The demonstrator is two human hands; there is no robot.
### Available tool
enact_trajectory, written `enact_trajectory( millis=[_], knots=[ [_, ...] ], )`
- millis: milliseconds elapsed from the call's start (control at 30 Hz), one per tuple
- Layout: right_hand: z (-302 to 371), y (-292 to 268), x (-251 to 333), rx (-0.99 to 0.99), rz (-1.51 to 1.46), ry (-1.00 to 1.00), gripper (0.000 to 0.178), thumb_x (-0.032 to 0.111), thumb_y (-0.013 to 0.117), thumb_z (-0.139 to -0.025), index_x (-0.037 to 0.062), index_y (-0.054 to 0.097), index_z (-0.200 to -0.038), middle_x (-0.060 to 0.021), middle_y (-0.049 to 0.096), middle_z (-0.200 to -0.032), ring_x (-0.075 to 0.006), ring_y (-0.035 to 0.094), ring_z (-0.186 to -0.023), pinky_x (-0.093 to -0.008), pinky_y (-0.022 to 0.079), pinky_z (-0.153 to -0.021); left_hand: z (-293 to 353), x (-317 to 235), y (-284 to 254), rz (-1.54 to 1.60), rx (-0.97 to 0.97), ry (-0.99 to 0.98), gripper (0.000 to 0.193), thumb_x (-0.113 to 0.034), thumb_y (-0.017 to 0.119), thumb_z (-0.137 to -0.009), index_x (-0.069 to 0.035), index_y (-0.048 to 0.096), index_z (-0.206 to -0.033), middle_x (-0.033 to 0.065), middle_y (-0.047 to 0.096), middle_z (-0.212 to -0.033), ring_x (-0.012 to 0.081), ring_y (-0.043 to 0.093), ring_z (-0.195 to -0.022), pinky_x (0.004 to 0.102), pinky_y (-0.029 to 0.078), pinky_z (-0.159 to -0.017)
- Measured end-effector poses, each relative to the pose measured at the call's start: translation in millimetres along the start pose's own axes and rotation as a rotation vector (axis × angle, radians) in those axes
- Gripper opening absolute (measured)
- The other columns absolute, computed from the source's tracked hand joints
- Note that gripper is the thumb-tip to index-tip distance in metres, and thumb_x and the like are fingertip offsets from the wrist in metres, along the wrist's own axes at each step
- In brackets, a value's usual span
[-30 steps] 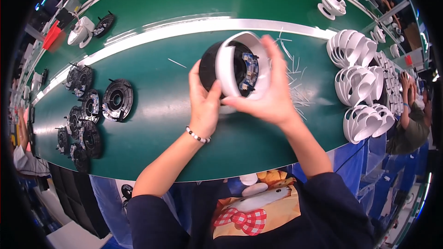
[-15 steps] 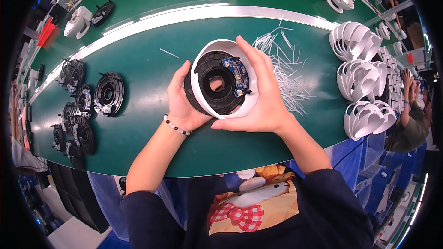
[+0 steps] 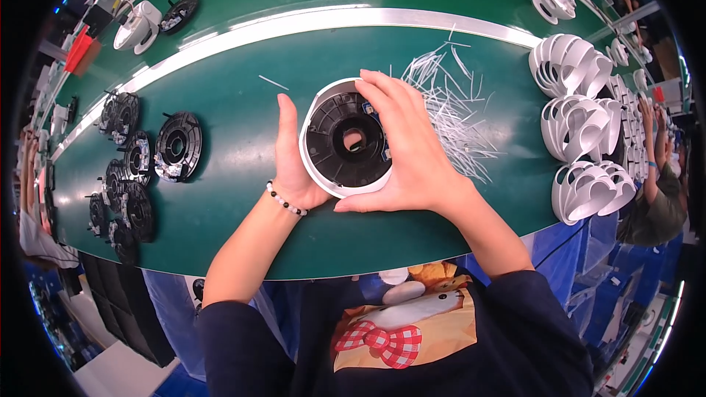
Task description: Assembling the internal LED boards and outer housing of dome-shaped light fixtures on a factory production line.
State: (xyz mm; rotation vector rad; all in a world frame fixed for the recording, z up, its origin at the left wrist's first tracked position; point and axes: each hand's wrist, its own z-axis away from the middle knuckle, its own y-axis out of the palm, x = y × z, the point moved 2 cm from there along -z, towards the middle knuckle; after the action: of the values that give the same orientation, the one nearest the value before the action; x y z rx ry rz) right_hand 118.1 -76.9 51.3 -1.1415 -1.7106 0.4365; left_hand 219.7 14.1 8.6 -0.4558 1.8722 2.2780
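Bright; glare on green tabletop [image 3: 239, 154]; edges bowed, corners black.

The person wears a dark navy T-shirt [image 3: 515, 345] whose loose left sleeve [image 3: 246, 345] and right sleeve [image 3: 540, 316] end around the elbows. Across its front runs a cartoon print [image 3: 448, 327]: a tan panel, a white shape with a small black oval, an orange-yellow patch at the far edge, and a red-and-white gingham bow [image 3: 382, 342]. A bracelet [image 3: 285, 201] of round black and whitish beads circles the left wrist. The left hand [image 3: 296, 169] and right hand [image 3: 413, 158] are ungloved.
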Motion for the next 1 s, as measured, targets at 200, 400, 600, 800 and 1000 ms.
enact_trajectory(
  millis=[200,400,600,800,1000],
  knots=[
    [6,18,2,-0.240,0.038,0.207,0.115,0.050,0.076,-0.042,-0.0051,0.019,-0.125,-0.0241,0.027,-0.124,-0.0390,0.031,-0.112,-0.0457,0.028,-0.092,-5,7,9,-0.166,-0.039,0.205,0.070,-0.062,0.029,-0.081,-0.003,0.042,-0.118,0.0126,0.049,-0.111,0.0220,0.048,-0.103,0.0356,0.041,-0.088],
    [10,13,1,-0.303,0.043,0.252,0.119,0.050,0.077,-0.043,-0.0045,0.015,-0.128,-0.0257,0.025,-0.125,-0.0396,0.028,-0.114,-0.0457,0.027,-0.094,-8,11,16,-0.177,-0.083,0.304,0.069,-0.059,0.034,-0.081,-0.003,0.040,-0.119,0.0122,0.048,-0.113,0.0223,0.048,-0.103,0.0366,0.040,-0.089],
    [7,-2,1,-0.197,-0.104,0.129,0.113,0.042,0.080,-0.044,-0.0025,0.019,-0.128,-0.0225,0.027,-0.126,-0.0372,0.028,-0.116,-0.0444,0.026,-0.096,-8,3,12,-0.133,-0.041,0.172,0.066,-0.057,0.027,-0.084,-0.002,0.041,-0.118,0.0140,0.049,-0.112,0.0238,0.048,-0.104,0.0376,0.041,-0.088],
    [4,-14,0,0.010,0.006,0.061,0.110,0.035,0.080,-0.042,0.0053,0.021,-0.131,-0.0197,0.025,-0.131,-0.0390,0.023,-0.120,-0.0454,0.024,-0.098,-10,8,10,-0.085,-0.022,0.122,0.056,-0.050,0.028,-0.086,-0.007,0.044,-0.117,0.0110,0.051,-0.110,0.0226,0.050,-0.101,0.0371,0.041,-0.087],
    [4,-16,2,-0.104,-0.140,0.027,0.103,0.032,0.079,-0.043,0.0011,0.028,-0.127,-0.0197,0.033,-0.125,-0.0351,0.031,-0.116,-0.0422,0.027,-0.096,-14,11,11,-0.017,0.024,0.074,0.057,-0.050,0.027,-0.085,-0.005,0.044,-0.117,0.0118,0.050,-0.111,0.0221,0.050,-0.100,0.0364,0.043,-0.087]
  ],
)
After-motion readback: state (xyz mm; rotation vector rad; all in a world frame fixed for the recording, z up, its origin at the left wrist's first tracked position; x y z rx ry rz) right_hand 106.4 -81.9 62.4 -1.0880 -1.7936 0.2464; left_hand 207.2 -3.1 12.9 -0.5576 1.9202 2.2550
